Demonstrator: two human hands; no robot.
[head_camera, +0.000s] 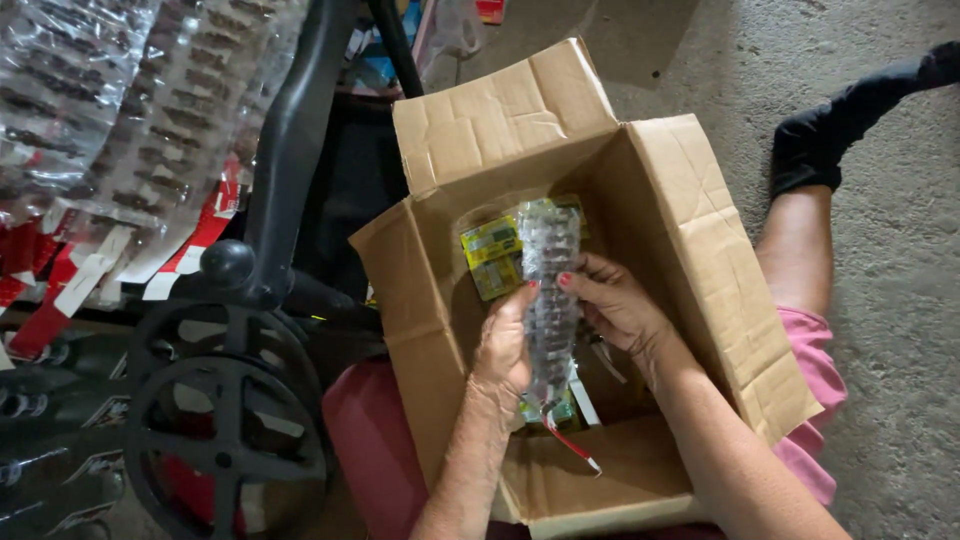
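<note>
Your left hand (503, 345) and right hand (615, 305) both close their fingers around an upright clear plastic strip of small packs (551, 290), held over the open cardboard box (690, 240) on your lap; yellow-green packets (492, 257) lie just beyond inside; black handwheel (225, 425) at near left.

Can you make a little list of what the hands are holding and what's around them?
left hand: grips clear plastic strip pack
right hand: grips the same pack from the other side
cardboard box: open, under the hands
yellow-green packets: inside the box
black handwheel: left of the box
floor: grey concrete
</note>
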